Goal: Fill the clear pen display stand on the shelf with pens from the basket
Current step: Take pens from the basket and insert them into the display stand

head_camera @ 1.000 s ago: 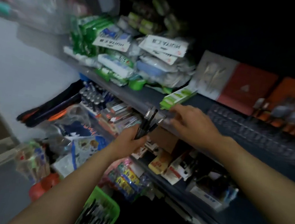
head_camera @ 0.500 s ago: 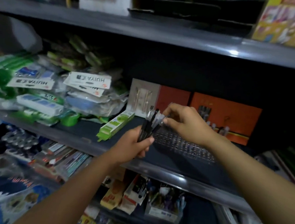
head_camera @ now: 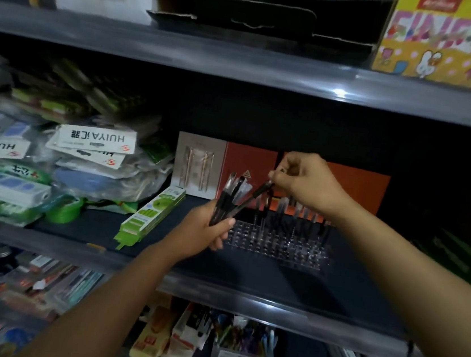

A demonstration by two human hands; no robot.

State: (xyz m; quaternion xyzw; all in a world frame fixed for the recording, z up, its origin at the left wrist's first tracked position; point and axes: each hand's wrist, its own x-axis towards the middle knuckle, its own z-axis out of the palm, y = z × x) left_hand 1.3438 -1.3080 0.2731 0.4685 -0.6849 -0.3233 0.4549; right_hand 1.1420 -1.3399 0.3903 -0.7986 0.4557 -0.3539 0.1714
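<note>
The clear pen display stand [head_camera: 276, 244] lies on the dark middle shelf, its grid of holes mostly bare, with several pens [head_camera: 298, 212] standing in its back row. My left hand [head_camera: 201, 230] is closed around a bundle of black pens [head_camera: 230, 198] just left of the stand. My right hand [head_camera: 308, 182] pinches the top end of one black pen [head_camera: 251, 198], which slants down into the bundle above the stand's left part. The basket is out of view.
Green packets [head_camera: 149, 216] and bagged stationery [head_camera: 92, 149] crowd the shelf to the left. Orange and beige boxes [head_camera: 247, 168] stand behind the stand. The upper shelf edge [head_camera: 242, 63] hangs above. More stationery fills the lower shelf [head_camera: 240, 348].
The view has swung up from the basket and lower shelves to the middle shelf. Both hands rose with the bundle, and my right hand now draws one pen out by its top.
</note>
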